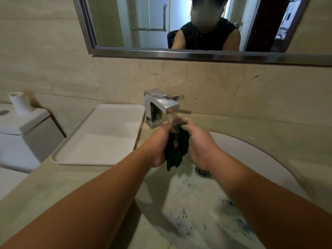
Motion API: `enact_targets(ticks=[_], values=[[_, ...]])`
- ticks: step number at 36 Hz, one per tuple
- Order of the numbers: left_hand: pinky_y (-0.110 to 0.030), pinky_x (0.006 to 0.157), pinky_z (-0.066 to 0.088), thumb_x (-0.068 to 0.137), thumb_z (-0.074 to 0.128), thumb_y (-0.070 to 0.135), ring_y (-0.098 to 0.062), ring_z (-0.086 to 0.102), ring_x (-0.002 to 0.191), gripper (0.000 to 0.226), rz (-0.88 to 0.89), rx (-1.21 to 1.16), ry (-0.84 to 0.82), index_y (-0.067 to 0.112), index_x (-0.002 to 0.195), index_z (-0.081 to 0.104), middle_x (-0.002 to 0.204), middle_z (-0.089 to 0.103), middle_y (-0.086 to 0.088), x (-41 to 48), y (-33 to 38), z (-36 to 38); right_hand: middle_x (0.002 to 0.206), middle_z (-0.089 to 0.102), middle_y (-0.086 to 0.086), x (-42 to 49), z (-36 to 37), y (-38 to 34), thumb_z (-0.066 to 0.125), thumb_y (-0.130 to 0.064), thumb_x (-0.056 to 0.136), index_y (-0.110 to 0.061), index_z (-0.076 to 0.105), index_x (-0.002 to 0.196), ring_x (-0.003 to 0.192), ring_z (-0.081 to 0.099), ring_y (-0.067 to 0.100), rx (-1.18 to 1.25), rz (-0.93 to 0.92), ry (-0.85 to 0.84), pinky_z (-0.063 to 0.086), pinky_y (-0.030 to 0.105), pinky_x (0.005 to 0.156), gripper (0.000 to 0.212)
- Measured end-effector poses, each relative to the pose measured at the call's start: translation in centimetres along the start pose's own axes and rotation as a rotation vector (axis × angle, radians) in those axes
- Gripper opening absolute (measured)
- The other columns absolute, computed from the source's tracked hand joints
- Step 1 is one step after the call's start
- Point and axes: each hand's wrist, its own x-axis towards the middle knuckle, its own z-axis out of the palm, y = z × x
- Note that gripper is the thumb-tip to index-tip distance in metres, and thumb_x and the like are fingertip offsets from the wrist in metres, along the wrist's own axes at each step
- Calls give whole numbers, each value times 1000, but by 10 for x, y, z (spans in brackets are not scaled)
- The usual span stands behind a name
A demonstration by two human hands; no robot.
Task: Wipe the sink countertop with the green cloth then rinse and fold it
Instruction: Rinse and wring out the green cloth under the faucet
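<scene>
**Rinsing under way, folding still ahead**

We judge the wiping done: we hold the green cloth [177, 146] bunched under the running faucet [162, 105], above the sink [269, 159]. Our left hand [158, 146] and right hand [199, 142] both clamp round the cloth, pressed close together on either side of it. Its long axis runs roughly up and down, the top toward the stream, the loose tail hanging toward the drain [203, 171]. Wringing and folding remain

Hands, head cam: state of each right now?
Left hand: closed, gripping the green cloth under the running faucet.
Right hand: closed, gripping the same cloth from the other side.
</scene>
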Motion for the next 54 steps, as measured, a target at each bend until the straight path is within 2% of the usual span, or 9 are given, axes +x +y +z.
enact_targets(ticks=[3, 16, 27, 31, 33, 36, 44, 48, 54], values=[[-29, 51, 53, 82, 51, 34, -19, 54, 51, 32, -39, -9, 30, 17, 75, 77, 65, 57, -6, -6, -3, 3, 114, 74, 0, 3, 12, 14, 48, -35, 100, -48, 65, 127, 102, 72, 17, -91, 35, 38, 58, 37, 81, 34], [-23, 40, 32, 97, 63, 46, -11, 38, 41, 30, 25, 271, 248, 22, 81, 60, 53, 47, 4, -9, -11, -3, 108, 66, 19, 23, -27, 12, 38, -36, 108, -17, 59, 90, 97, 59, 35, -834, -52, 213, 44, 39, 80, 33], [-18, 66, 60, 112, 36, 38, -12, 68, 59, 38, -117, -21, 195, 16, 102, 65, 56, 73, 2, -5, 0, 33, 101, 77, -12, -3, 18, 19, 48, -37, 101, -45, 74, 109, 103, 69, 19, -292, -21, 127, 58, 38, 81, 28], [-15, 35, 42, 108, 38, 42, -8, 62, 42, 39, -126, -6, 171, 21, 90, 65, 52, 68, 6, -15, -6, 38, 108, 74, 9, 2, 27, 29, 47, -38, 104, -23, 72, 115, 103, 70, 28, -137, 51, 202, 57, 36, 78, 31], [-18, 34, 30, 103, 47, 46, -11, 44, 34, 37, -125, 97, 247, 20, 81, 62, 51, 55, 3, -14, -9, 22, 91, 72, 12, 6, 23, 27, 48, -37, 100, -21, 70, 95, 84, 70, 30, -205, 70, 190, 51, 30, 58, 28], [-22, 36, 27, 94, 59, 51, -11, 35, 40, 34, -147, 139, 249, 21, 77, 58, 57, 49, 1, -15, -10, 1, 96, 70, 17, 13, 10, 21, 47, -29, 99, -17, 68, 93, 91, 67, 36, -393, 60, 146, 57, 45, 77, 25], [-21, 47, 50, 87, 77, 12, -6, 67, 51, 19, -8, 714, 139, 23, 102, 73, 69, 75, 2, -19, 13, -24, 93, 69, 17, 39, -55, -28, 37, -36, 109, -11, 59, 94, 79, 61, 31, -1040, -84, 194, 43, 35, 67, 37], [-20, 49, 52, 93, 77, 21, -6, 76, 58, 14, 61, 1064, 235, 30, 93, 66, 86, 76, -1, -14, 19, -25, 90, 61, 19, 41, -80, -50, 37, -39, 109, -8, 59, 97, 66, 65, 37, -968, -30, 303, 53, 34, 36, 40], [-29, 46, 53, 97, 67, 55, -22, 67, 51, 43, -28, 985, 371, 12, 95, 68, 80, 74, -10, -14, 13, -21, 96, 60, 15, 42, -102, -58, 40, -40, 107, -7, 61, 112, 72, 59, 31, -669, 56, 444, 48, 31, 46, 39]])
